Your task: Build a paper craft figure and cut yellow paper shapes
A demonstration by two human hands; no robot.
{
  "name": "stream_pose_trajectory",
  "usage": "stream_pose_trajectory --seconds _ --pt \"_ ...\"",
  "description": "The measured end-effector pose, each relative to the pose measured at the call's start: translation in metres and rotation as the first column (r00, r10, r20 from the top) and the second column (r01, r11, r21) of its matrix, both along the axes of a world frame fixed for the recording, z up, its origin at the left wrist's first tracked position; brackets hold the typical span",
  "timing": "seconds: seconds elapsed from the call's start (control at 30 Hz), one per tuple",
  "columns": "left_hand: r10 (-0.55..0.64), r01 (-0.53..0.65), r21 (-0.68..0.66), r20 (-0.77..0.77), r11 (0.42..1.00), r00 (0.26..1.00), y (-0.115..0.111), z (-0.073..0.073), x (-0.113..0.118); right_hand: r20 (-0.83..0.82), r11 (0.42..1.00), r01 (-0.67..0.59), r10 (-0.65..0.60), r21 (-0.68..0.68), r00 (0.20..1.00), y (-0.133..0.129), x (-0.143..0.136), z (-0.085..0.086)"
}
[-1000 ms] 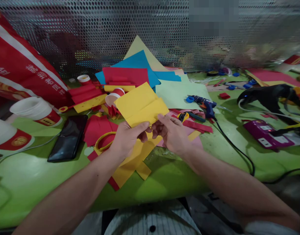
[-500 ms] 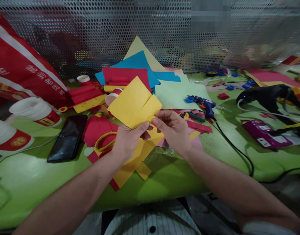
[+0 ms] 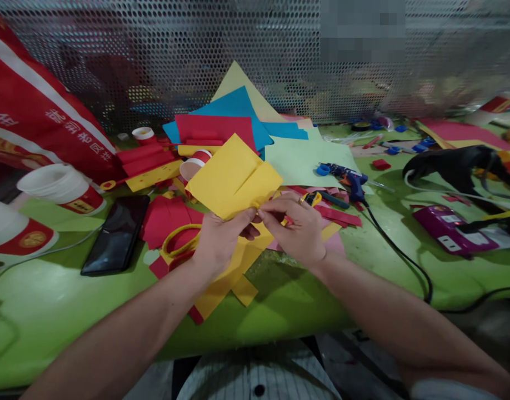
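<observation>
A yellow sheet of paper [image 3: 228, 175] with a slit cut into its right part is held up over the table. My left hand [image 3: 221, 233] pinches its lower edge between thumb and fingers. Close beside it, my right hand [image 3: 290, 225] is closed at the lower right corner of the same sheet, thumb and index finger pressed together on the paper. The fingertips of both hands nearly meet. Beneath them lie more yellow paper [image 3: 215, 297] and red paper pieces [image 3: 165, 219]. Yellow-handled scissors [image 3: 178, 239] rest left of my left hand, their blades hidden.
A black phone [image 3: 115, 236] and white paper cups [image 3: 61, 186] stand at left, before a red bag [image 3: 42, 100]. Coloured sheets [image 3: 238, 108] are piled at the back. A blue glue gun [image 3: 350, 180] with a cord and a purple power strip [image 3: 453, 228] lie right.
The yellow sheet's right part beyond the slit has shifted outward to the right. My right hand has turned slightly, its fingers now closer over the corner. My left hand keeps its grip.
</observation>
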State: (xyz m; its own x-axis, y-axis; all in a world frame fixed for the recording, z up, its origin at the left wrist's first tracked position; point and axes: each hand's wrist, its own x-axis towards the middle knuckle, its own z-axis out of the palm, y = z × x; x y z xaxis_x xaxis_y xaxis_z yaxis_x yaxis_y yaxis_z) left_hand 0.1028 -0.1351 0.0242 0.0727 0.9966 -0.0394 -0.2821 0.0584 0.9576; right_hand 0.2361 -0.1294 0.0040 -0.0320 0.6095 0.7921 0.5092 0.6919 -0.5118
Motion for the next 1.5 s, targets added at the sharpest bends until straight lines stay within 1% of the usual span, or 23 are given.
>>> stream_pose_trajectory --seconds 0.07,0.13,0.23,0.37,0.43,0.6,0.7,0.8,0.9,0.97,1.0,1.07,1.1,1.17,1.23,1.27,1.33,1.43,1.5 --pt "-0.001 0.001 -0.003 0.008 1.0 1.0 0.0 0.001 0.0 0.063 0.995 0.028 -0.034 0.097 0.997 0.002 0.001 -0.001" --pt "-0.005 0.005 -0.009 0.015 1.0 1.0 0.0 0.001 0.0 0.11 0.987 0.046 -0.063 0.151 0.992 0.003 0.002 -0.002" --pt "-0.025 0.025 -0.017 0.031 1.0 0.999 -0.001 0.001 -0.001 0.163 0.98 0.054 -0.087 0.194 0.983 0.004 0.004 -0.003" --pt "-0.042 0.043 -0.016 0.042 0.999 0.998 -0.001 0.001 -0.001 0.205 0.977 0.026 -0.071 0.213 0.976 0.004 0.005 -0.003" --pt "-0.036 0.037 -0.018 0.036 0.999 0.999 -0.001 0.001 -0.002 0.214 0.981 0.021 -0.063 0.193 0.975 0.003 0.005 -0.003" --pt "-0.049 0.05 -0.019 0.045 0.999 0.998 0.0 0.0 -0.003 0.228 0.998 0.014 -0.026 0.053 0.973 0.002 0.006 -0.003" --pt "-0.067 0.069 -0.022 0.065 0.997 0.996 0.001 -0.002 -0.004 0.242 0.999 -0.003 -0.006 0.035 0.97 0.003 0.007 -0.004" --pt "-0.058 0.059 -0.013 0.072 0.998 0.996 0.001 -0.002 -0.004 0.229 0.999 -0.033 0.024 0.036 0.973 0.004 0.007 -0.006" --pt "-0.045 0.046 -0.017 0.062 0.999 0.997 0.001 -0.001 -0.004 0.182 0.996 -0.086 0.081 0.019 0.98 0.004 0.007 -0.006" --pt "-0.035 0.036 -0.016 0.042 0.999 0.998 0.002 -0.001 -0.005 0.1 0.99 -0.138 0.139 -0.016 0.985 0.003 0.006 -0.003" --pt "-0.028 0.029 -0.011 0.028 1.0 0.999 0.003 -0.002 -0.005 0.035 0.985 -0.164 0.166 -0.053 0.986 0.002 0.006 -0.002" --pt "-0.004 0.004 0.005 -0.008 1.0 1.0 0.005 -0.004 -0.005 -0.14 0.961 -0.207 0.183 -0.181 0.973 0.001 0.004 0.002" --pt "0.013 -0.012 0.017 -0.028 1.0 1.0 0.006 -0.005 -0.006 -0.229 0.937 -0.227 0.167 -0.267 0.959 0.001 0.004 0.004" --pt "0.041 -0.038 0.051 -0.073 0.998 0.996 0.007 -0.007 -0.006 -0.361 0.86 -0.277 0.118 -0.429 0.925 0.001 0.002 0.006" --pt "0.056 -0.046 0.092 -0.115 0.995 0.992 0.007 -0.008 -0.006 -0.419 0.78 -0.328 0.094 -0.532 0.903 0.003 0.001 0.008" --pt "0.058 -0.043 0.111 -0.138 0.993 0.989 0.006 -0.007 -0.005 -0.434 0.753 -0.349 0.094 -0.557 0.896 0.004 0.001 0.009" --pt "0.064 -0.037 0.139 -0.198 0.99 0.978 0.004 -0.003 -0.004 -0.458 0.723 -0.382 0.102 -0.576 0.883 0.005 0.0 0.011" --pt "0.075 -0.032 0.153 -0.285 0.988 0.956 0.001 0.003 -0.003 -0.472 0.701 -0.408 0.115 -0.584 0.874 0.005 0.0 0.014" --pt "0.08 -0.035 0.151 -0.307 0.988 0.948 0.0 0.005 -0.003 -0.466 0.69 -0.408 0.115 -0.597 0.877 0.005 0.0 0.015"
